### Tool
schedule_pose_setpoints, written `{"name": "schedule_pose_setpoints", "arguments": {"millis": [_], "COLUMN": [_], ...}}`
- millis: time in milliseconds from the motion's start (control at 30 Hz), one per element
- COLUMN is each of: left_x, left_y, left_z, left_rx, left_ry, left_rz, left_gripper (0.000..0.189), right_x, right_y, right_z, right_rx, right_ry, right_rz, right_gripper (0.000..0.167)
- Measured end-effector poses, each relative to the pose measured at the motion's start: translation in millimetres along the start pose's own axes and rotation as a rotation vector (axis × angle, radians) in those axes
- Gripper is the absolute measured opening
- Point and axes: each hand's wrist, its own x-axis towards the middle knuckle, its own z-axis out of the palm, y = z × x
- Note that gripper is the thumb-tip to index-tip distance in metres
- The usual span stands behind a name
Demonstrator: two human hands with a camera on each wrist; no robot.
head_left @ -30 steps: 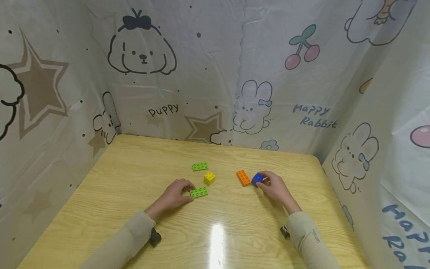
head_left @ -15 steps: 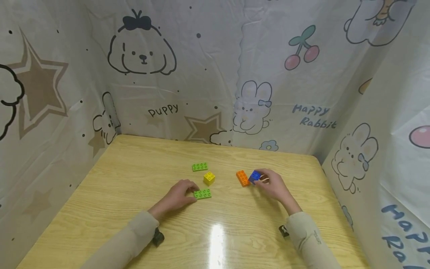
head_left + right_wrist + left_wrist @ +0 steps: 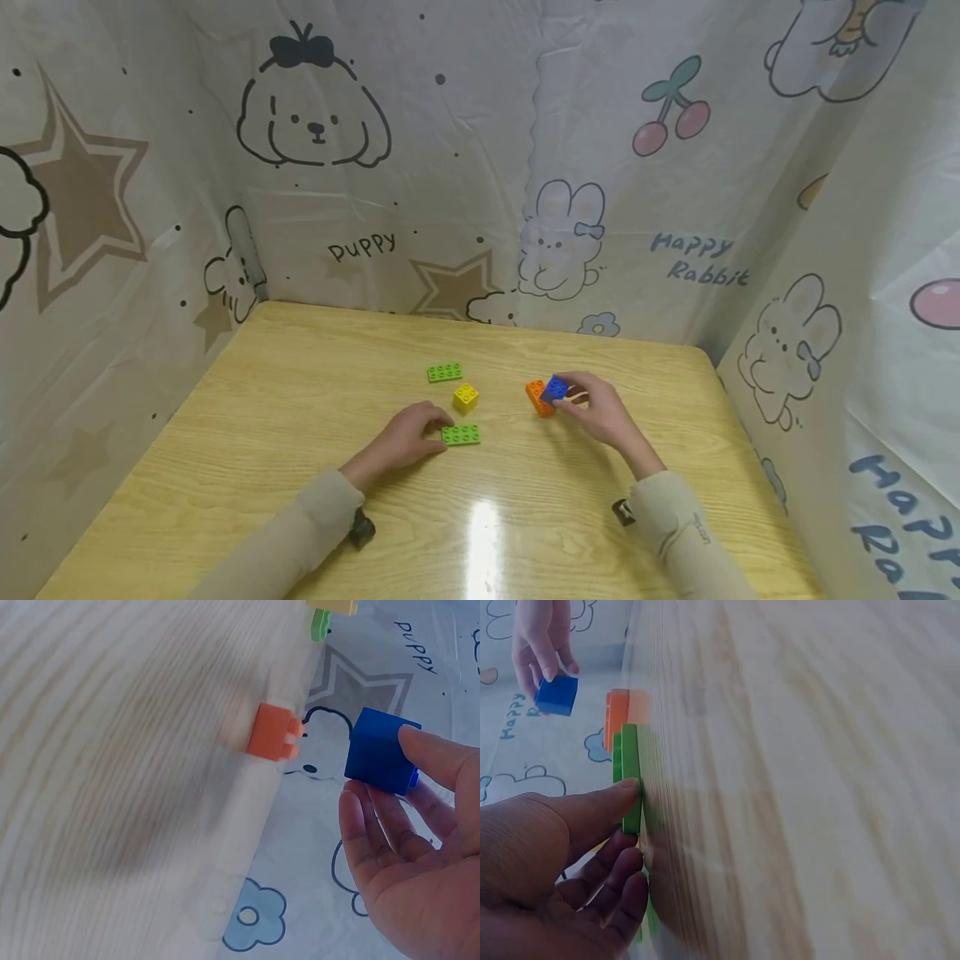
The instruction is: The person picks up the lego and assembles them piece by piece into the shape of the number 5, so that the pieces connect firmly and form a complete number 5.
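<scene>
Pinches a blue brick (image 3: pixel 556 387) by its sides with the right grip (image 3: pixel 600 410), raised off the surface (image 3: pixel 315 358), higher than the orange brick (image 3: pixel 535 395) and close to it without touching; probably held this way to leave studs and underside free. Pinches the near green brick (image 3: pixel 462 435) by one end with the left grip (image 3: pixel 407 433), left of the orange brick and on its near side, likely to leave most studs uncovered. Lying left of the orange brick: a yellow brick (image 3: pixel 466 398); left and farther back, a far green brick (image 3: pixel 445 372).
</scene>
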Motion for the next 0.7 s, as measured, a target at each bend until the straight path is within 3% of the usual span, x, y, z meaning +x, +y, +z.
{"name": "schedule_pose_setpoints", "arguments": {"millis": [700], "left_x": [12.1], "left_y": [4.6], "left_z": [9.6], "left_rx": [-0.035], "left_ry": [-0.036], "left_rz": [0.037], "left_gripper": [0.031], "right_x": [10.8], "right_y": [-30], "right_z": [32], "right_rx": [0.097], "right_ry": [-0.083], "right_rz": [-0.026], "right_gripper": [0.046]}}
